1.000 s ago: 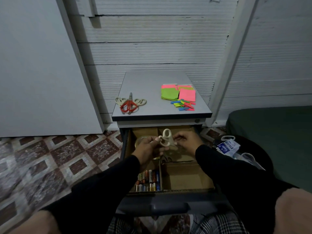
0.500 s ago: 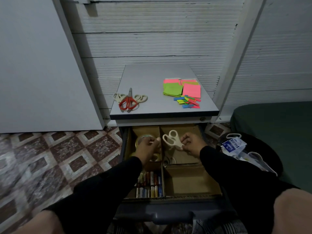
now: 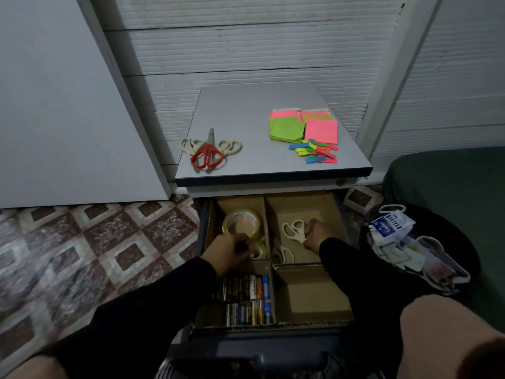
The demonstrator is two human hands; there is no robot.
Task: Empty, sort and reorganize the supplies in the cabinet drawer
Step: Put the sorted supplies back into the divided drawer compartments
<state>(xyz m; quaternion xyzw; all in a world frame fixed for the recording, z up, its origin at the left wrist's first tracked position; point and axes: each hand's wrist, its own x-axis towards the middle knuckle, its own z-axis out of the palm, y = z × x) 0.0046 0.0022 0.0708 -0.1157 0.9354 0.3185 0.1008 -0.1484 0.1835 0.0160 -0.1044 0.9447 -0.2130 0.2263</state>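
Note:
The open drawer (image 3: 338, 322) is split by cardboard dividers. My right hand (image 3: 318, 233) is in the back right compartment, shut on a pair of cream scissors (image 3: 293, 230). A second cream pair (image 3: 282, 255) lies below it in the same compartment. My left hand (image 3: 228, 250) is in the back left compartment, its fingers closed at a small tape roll (image 3: 259, 250); whether it grips the roll I cannot tell. A large clear tape roll (image 3: 241, 222) sits behind it. Several batteries (image 3: 247, 299) fill the front left compartment.
On the cabinet top (image 3: 246, 110) lie red scissors (image 3: 207, 155) over cream pairs, neon sticky notes (image 3: 303, 125) and coloured flags (image 3: 314, 153). A dark bin (image 3: 415, 247) with packets stands at the right, beside a green cushion (image 3: 451, 181). Patterned tiles (image 3: 95, 242) cover the floor at the left.
Both hands held the cream scissors above the drawer. Now only the right hand holds them, lowered into the back right compartment, and the left hand has dropped to the small tape roll.

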